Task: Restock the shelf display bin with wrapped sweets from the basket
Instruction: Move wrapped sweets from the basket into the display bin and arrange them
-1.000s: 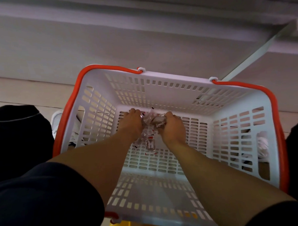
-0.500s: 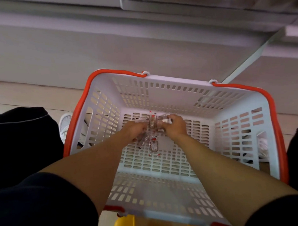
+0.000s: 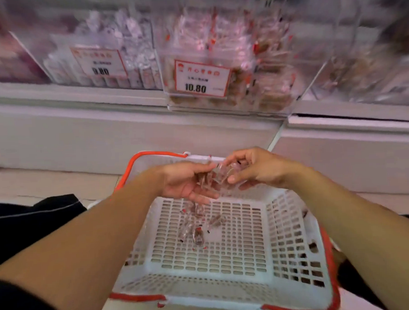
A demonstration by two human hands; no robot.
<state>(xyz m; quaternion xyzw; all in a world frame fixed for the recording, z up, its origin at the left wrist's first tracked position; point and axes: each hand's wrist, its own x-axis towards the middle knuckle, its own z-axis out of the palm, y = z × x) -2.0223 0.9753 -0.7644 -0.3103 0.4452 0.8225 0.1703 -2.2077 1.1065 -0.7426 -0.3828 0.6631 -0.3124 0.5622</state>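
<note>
1. The left hand (image 3: 188,181) and right hand (image 3: 257,168) are raised together above the far rim of the basket (image 3: 292,233), at 12 o'clock from its floor.
2. Both hands are cupped, fingers curled round a shared clump of wrapped sweets (image 3: 217,177) — clear wrappers with small red marks.
3. More loose sweets (image 3: 196,227) lie on or just above the slotted floor of the basket, at 6 o'clock from the hands; motion blur hides which.
4. The basket is white with an orange-red rim and handles.
5. The display bin (image 3: 260,67), a clear box packed with similar sweets, sits on the shelf at 12 o'clock from the hands, well apart from them.
6. Its red-bordered price tag (image 3: 202,78) reads "10.80"; the smaller print is too blurred to read.
7. A neighbouring bin (image 3: 107,42) at 10 o'clock carries a tag (image 3: 99,62) that seems to read "9.80" — blur leaves the first digit unsure.
</note>
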